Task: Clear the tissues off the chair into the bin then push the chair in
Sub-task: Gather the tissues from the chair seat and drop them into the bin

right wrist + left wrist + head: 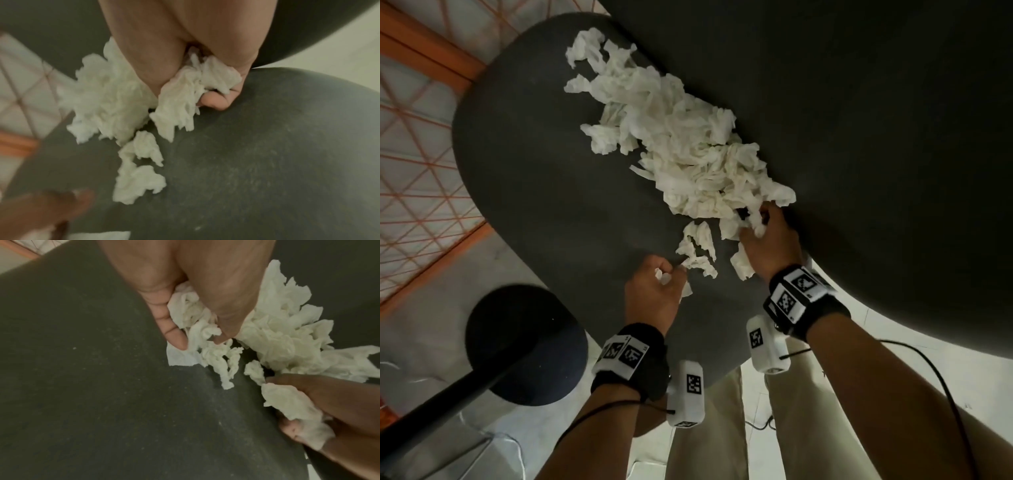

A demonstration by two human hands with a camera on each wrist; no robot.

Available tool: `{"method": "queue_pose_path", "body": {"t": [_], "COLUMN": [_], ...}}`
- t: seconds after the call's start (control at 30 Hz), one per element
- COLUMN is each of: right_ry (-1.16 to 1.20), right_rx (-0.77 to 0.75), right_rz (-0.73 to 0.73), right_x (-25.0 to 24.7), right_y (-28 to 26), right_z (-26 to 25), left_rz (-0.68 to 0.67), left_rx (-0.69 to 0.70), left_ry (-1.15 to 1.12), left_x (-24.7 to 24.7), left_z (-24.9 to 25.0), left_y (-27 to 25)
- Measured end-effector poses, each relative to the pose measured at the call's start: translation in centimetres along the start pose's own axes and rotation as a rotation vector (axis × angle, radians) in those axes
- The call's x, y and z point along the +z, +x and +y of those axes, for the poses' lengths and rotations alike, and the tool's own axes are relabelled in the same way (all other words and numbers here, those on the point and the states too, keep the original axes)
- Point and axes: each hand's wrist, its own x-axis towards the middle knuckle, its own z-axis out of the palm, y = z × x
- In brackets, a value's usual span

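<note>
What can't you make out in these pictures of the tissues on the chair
- Bin: I can't pick one out in any view.
- Left hand: head view shows only its back; how much tissue it holds is hidden.
- Right hand: fingertips buried in the tissues.
- Chair: legs hidden beneath the seat; its back is cut off by the frame edge.
- Right wrist view: left side blurred.

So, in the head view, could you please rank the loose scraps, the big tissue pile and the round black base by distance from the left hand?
1. Loose scraps, just beyond the left hand.
2. Round black base, floor, leftward.
3. Big tissue pile, farther up the chair seat.
</note>
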Motion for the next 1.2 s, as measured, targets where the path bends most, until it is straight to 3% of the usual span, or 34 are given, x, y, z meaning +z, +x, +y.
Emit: {"method": "queue_pose_path", "body": {"t": [0.17, 0.43, 0.6, 0.73, 0.87, 1.03, 1.1, 1.2], "right_ry": [-0.183, -0.108, -0.114, -0.205, -0.335, -0.694, -0.703, -0.532], "right_rx": [-0.058, -0.076, -0.133, -0.086, -0.230, -0.439, -0.446, -0.409], "right_rz": [0.023, -0.101, -0.176, -0.259, -0.253, -0.272, -0.274, -0.270], "right_x": [0.4, -0.2, 1.5, 3.5, 5.1, 5.8, 5.9, 5.3], "right_y": [1.1, -0.5, -1.4, -1.1, -0.8, -1.1, -1.4, -2.0], "right_z": [0.0, 0.5, 0.2, -1.4, -2.3, -1.5, -1.1, -0.4], "left_rz": [-0.151, -0.178, -0.212, -0.215, -0.177, -0.141, -0.127, -0.160], "left_rx": [-0.111, -0.105, -0.199, -0.242, -0.289, -0.324, -0.305, -0.239], "left_ry": [-0.014, 0.137, 0.001, -0.016, -0.036, -0.253, -0.266, -0.226], "left_x": [1.0, 3.2, 2.1, 0.8, 0.2, 0.1, -0.1, -0.7], "left_z": [0.8, 0.9, -0.6, -2.6, -4.0, -4.6, -4.3, -2.7], "left_y": [0.7, 1.0, -0.8, -2.3, -3.2, -3.3, -3.1, -2.3]}}
